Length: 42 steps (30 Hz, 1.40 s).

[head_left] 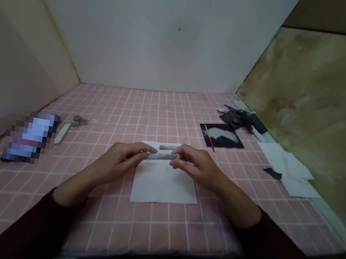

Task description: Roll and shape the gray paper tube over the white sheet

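Observation:
Between my two hands lies a grey, rod-like roll (pixel 162 157), held level above a sheet of white paper (pixel 164 188). My left hand (pixel 126 157) pinches its left end between thumb and fingers. At the other end, my right hand (pixel 192 164) grips it in the same way. Just behind it, a second, thinner grey rod (pixel 167 147) rests at the far edge of the paper. What the rods are made of cannot be made out.
On the left, a phone with a blurred screen (pixel 31 138) lies beside a white stick (pixel 63 133) and a small grey lump (pixel 79 120). To the right are a black square with white powder (pixel 224 135), a red-tipped stick (pixel 212 144), dark scraps (pixel 233 119) and white papers (pixel 289 170).

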{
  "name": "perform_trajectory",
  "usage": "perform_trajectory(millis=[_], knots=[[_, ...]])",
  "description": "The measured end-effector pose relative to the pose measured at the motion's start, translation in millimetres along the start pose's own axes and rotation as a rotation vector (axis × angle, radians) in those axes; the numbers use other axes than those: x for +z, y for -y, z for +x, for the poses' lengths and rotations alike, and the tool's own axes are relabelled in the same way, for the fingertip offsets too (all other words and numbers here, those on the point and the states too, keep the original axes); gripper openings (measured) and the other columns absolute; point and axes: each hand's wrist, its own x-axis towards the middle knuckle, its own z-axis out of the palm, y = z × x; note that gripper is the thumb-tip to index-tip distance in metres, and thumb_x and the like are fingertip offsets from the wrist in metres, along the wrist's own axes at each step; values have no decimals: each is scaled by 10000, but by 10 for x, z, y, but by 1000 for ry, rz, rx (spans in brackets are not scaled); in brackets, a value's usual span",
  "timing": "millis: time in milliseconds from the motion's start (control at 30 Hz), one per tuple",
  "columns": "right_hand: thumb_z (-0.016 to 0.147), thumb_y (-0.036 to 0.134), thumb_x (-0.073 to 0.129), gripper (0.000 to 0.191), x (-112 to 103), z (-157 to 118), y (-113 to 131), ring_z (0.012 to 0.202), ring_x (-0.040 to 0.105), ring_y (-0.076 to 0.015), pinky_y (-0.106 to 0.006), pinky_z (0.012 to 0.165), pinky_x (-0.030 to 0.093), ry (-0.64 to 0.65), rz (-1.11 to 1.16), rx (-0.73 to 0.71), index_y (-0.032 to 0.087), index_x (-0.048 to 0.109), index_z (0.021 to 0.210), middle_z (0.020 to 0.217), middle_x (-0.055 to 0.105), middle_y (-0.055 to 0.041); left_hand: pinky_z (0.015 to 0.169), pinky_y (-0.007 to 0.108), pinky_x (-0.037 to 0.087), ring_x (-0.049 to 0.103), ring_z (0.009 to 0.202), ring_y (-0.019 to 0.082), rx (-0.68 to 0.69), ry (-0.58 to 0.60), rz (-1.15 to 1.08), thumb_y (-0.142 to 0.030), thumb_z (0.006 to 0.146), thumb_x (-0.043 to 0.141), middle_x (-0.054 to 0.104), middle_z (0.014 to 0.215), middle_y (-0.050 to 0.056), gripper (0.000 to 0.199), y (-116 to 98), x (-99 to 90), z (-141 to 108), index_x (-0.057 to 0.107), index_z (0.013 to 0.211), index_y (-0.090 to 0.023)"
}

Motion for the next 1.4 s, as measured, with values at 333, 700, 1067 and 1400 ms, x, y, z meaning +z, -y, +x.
perform_trajectory(millis=[333, 700, 1067, 1400], knots=[[886, 317, 665, 140, 79, 7, -18, 616, 527, -102, -235, 596, 404, 45, 41, 41, 178, 682, 889, 670, 612, 30, 743, 290, 516, 640, 838, 165, 328, 40, 265, -224, 1013, 476, 699, 1012, 58, 420, 23, 206, -31, 483, 1430, -268], [908, 317, 637, 141, 122, 3, -34, 637, 575, -118, -247, 610, 430, 74, 96, 74, 182, 678, 909, 713, 668, 10, 665, 266, 493, 589, 750, 142, 315, 43, 274, -175, 1013, 419, 608, 943, 51, 415, 2, 243, -51, 488, 1416, -247], [931, 257, 599, 119, 153, -22, -23, 630, 604, -116, -233, 622, 425, 147, -63, 57, 165, 660, 888, 694, 678, 3, 688, 304, 511, 599, 778, 168, 268, 151, 342, -107, 962, 414, 572, 943, 43, 487, 27, 261, -74, 470, 1413, -280], [875, 259, 697, 97, 150, -13, -25, 684, 586, -109, -235, 665, 448, 13, -4, -34, 175, 666, 913, 751, 646, 16, 724, 292, 507, 597, 816, 156, 311, 16, 204, -144, 983, 439, 614, 985, 60, 414, -24, 274, -66, 486, 1387, -225]])
